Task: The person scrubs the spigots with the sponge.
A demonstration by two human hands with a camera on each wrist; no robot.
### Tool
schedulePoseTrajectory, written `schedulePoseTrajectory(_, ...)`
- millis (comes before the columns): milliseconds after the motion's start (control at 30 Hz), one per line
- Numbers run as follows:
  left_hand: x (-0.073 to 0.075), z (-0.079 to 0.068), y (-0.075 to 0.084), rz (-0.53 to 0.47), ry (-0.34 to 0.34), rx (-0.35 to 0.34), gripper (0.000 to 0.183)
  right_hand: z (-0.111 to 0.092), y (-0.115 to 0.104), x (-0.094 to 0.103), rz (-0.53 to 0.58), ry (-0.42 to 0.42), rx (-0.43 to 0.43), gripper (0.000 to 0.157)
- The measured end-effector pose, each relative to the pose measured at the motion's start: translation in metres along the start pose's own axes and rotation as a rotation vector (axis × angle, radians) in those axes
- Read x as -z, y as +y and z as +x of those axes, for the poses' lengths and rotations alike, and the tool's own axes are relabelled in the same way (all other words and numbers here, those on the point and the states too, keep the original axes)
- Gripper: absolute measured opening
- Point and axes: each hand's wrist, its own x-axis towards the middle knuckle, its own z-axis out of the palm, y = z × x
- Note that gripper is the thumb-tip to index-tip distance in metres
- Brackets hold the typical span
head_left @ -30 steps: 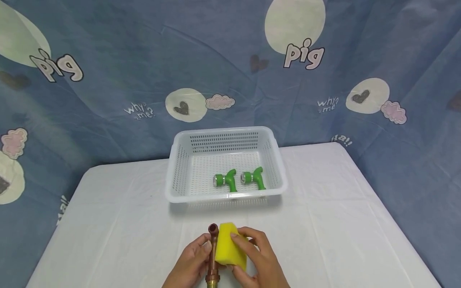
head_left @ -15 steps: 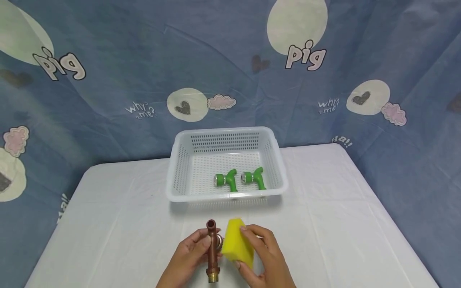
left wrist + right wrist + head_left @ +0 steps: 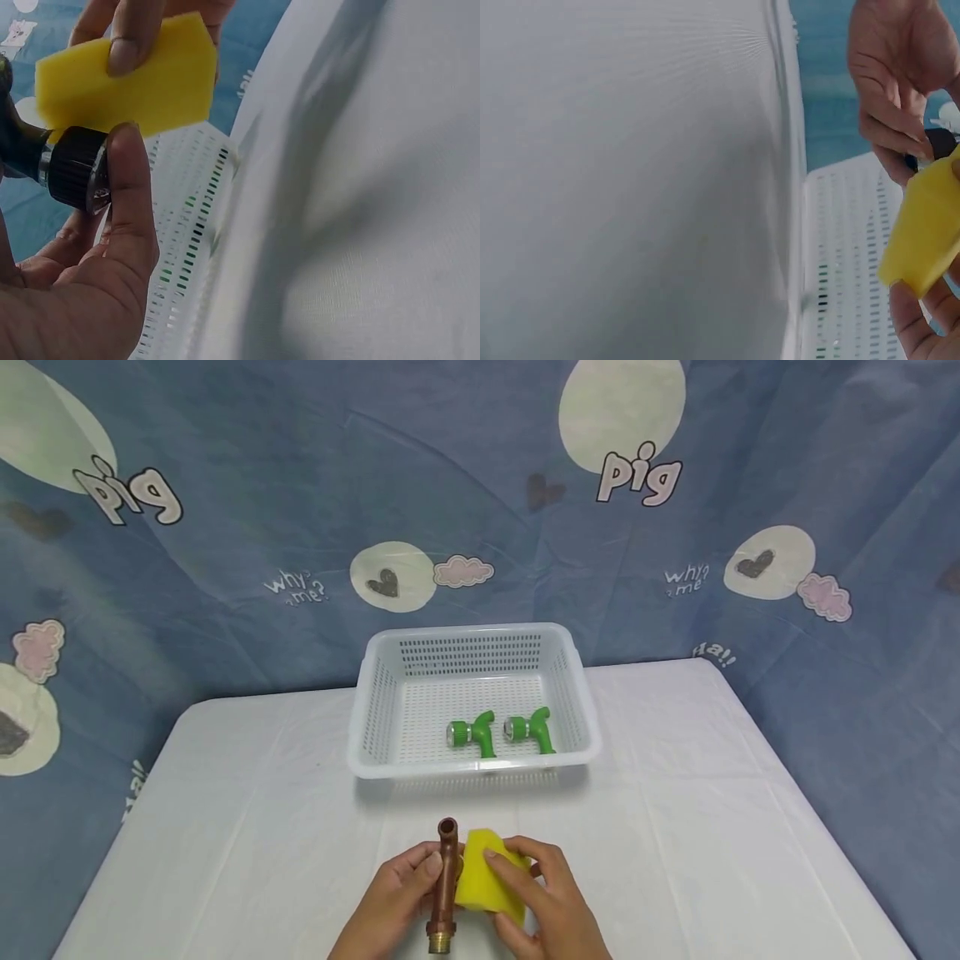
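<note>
My left hand (image 3: 397,895) grips a copper-coloured tap (image 3: 446,881) near the front of the table, its spout opening pointing up and its brass threaded end towards me. A yellow sponge (image 3: 480,877) is pinched between the thumb and fingers of my right hand (image 3: 551,900), against the tap's right side. In the left wrist view the sponge (image 3: 127,79) touches the tap near its dark ribbed knob (image 3: 75,169), where left-hand fingers rest. The right wrist view has the sponge (image 3: 922,225) hiding most of the tap.
Behind the hands stands a white perforated basket (image 3: 476,768). Inside lie two green taps, one left (image 3: 480,735) and one right (image 3: 536,729). A white cloth (image 3: 697,827) covers the table, and a blue printed curtain (image 3: 465,477) hangs behind.
The sponge moved right, away from the tap, uncovering its round knob, then came back left against it. The tap shifted and tilted slightly in my left hand. The basket's contents stayed put.
</note>
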Motion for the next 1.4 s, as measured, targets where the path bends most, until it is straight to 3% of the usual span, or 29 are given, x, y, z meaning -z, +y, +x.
schedulePoseTrajectory(133,-0.002,0.001,0.0,0.038,0.049,0.014,0.042,-0.002,0.001,0.004,0.033,0.022,0.009,0.05)
schedulePoseTrajectory(300,-0.004,0.003,-0.001,0.107,0.101,0.044,0.044,0.006,-0.003,0.006,0.146,0.044,0.164,0.049)
schedulePoseTrajectory(433,-0.004,0.003,-0.001,0.123,0.088,0.055,0.045,0.011,-0.004,0.004,0.162,0.051,0.239,0.044)
schedulePoseTrajectory(633,-0.002,0.0,0.0,0.081,0.026,0.042,0.045,0.009,-0.002,0.003,0.084,0.051,0.18,0.043)
schedulePoseTrajectory(900,0.001,0.0,0.0,-0.004,-0.023,0.05,0.043,-0.002,-0.001,0.004,-0.041,-0.029,0.03,0.054)
schedulePoseTrajectory(1033,0.001,0.002,-0.002,0.016,-0.01,0.052,0.043,-0.002,-0.001,0.007,0.018,0.004,0.036,0.05)
schedulePoseTrajectory(1233,-0.003,0.006,-0.001,0.158,0.06,0.095,0.049,0.006,-0.01,0.01,0.162,0.016,0.132,0.048)
schedulePoseTrajectory(1400,-0.001,0.004,-0.002,0.195,0.035,0.109,0.052,0.007,-0.008,0.008,0.173,-0.003,0.118,0.047)
